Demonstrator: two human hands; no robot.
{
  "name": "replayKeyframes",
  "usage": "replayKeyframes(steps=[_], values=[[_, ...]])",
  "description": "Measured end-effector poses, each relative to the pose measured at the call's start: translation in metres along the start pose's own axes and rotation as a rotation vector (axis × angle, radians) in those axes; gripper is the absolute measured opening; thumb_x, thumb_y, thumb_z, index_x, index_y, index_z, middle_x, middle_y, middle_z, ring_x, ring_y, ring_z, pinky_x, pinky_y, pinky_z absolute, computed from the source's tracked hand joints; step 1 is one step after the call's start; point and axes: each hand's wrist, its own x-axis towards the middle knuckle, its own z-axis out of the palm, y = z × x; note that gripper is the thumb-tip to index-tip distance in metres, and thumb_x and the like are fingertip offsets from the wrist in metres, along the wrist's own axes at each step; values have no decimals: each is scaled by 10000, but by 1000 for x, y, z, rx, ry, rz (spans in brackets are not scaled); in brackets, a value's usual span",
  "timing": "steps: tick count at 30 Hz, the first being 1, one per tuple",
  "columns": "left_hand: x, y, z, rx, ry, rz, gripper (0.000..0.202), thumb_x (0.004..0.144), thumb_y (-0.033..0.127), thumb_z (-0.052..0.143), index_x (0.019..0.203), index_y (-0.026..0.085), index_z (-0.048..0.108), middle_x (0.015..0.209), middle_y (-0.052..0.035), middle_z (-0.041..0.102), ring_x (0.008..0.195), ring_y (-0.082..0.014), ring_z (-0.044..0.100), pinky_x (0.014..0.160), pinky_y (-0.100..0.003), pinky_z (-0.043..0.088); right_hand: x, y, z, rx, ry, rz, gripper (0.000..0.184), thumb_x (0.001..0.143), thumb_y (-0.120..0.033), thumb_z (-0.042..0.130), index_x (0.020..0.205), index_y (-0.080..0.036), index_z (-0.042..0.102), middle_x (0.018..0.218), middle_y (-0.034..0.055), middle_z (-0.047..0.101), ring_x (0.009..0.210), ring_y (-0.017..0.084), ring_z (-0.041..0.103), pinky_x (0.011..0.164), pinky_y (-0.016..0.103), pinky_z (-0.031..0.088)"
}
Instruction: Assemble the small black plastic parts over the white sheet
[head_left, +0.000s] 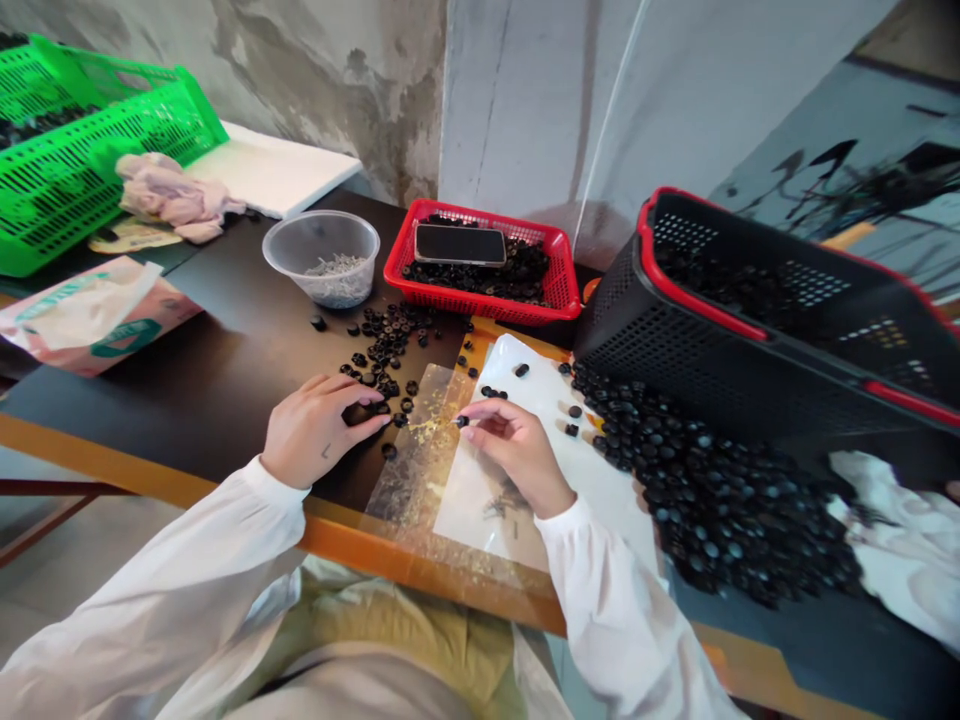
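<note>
My right hand (521, 450) pinches a small round black cap (463, 422) between thumb and fingertips, above the edge of a white sheet (487, 490). My left hand (319, 425) is at the near end of a loose group of black caps (386, 340) on the dark table. Its thumb and forefinger close around a black cap (380, 408); the other fingers are curled. Thin metal pins (506, 500) lie on the white sheet below my right hand. A few more caps lie at the sheet's far end.
A clear plastic tub (322, 240) holds small metal pins. Behind stands a red basket (480, 305) of black parts with a phone (460, 244) on top. At right, a large heap of black caps (712, 500) lies before a black basket (675, 330). A tissue pack (97, 315) and green crate (75, 180) are left.
</note>
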Motion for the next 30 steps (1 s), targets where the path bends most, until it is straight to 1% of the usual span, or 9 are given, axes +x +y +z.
replayKeyframes(steps=[5,8,10,13,17,20,23,26,30], values=[[9,6,-7,-177,5,65,245,933,438,640,1049,237,719,1007,-28,762,899,-212,709,850,-326,546,-2,-3,3,-43,31,-34,191,744,-318,822,914,-247,772,929,21,767,767,154,649,747,289,521],[21,24,-16,-402,-33,128,240,953,390,616,1123,233,677,992,-27,745,762,-153,709,747,-257,586,-4,-4,7,-134,84,-104,160,784,-313,793,929,-249,775,935,25,772,791,166,651,770,299,520],[29,39,-17,-492,-40,184,203,951,356,620,1094,227,686,1020,-36,723,716,-122,691,701,-219,591,-6,-4,10,-221,141,-169,148,807,-316,782,943,-257,776,953,26,775,821,177,656,801,311,521],[38,57,-8,-568,-23,277,181,945,320,635,1069,213,712,1063,-63,701,760,-123,690,706,-217,597,-9,-4,11,-340,220,-261,145,825,-320,774,963,-275,777,960,25,777,840,192,666,824,328,531],[39,63,10,-647,-7,320,200,933,314,667,1091,211,730,1047,-72,718,766,-131,695,711,-230,601,-9,-5,9,-386,229,-297,141,833,-325,771,965,-275,777,953,25,782,845,199,691,837,333,547],[35,61,18,-671,8,307,212,916,340,695,1081,214,739,1016,-66,740,778,-141,708,685,-222,596,-9,-7,9,-327,199,-264,136,834,-318,771,959,-264,777,963,23,789,840,192,708,832,317,556],[33,61,20,-727,1,205,269,885,371,732,1094,201,723,956,-54,766,738,-142,716,664,-219,598,-10,-8,10,-298,186,-237,131,831,-307,775,953,-259,780,968,18,795,825,182,716,810,301,561],[32,63,20,-785,-30,83,280,851,403,763,1014,179,720,854,-36,776,664,-138,711,629,-211,597,-10,-9,11,-301,190,-243,131,826,-306,781,945,-252,784,955,20,798,832,184,719,794,294,559],[32,63,20,-831,-58,49,256,845,420,765,948,187,743,848,-26,785,656,-137,719,653,-212,611,-10,-9,10,-310,177,-248,129,827,-302,778,948,-259,789,952,20,797,839,189,719,799,303,560]])
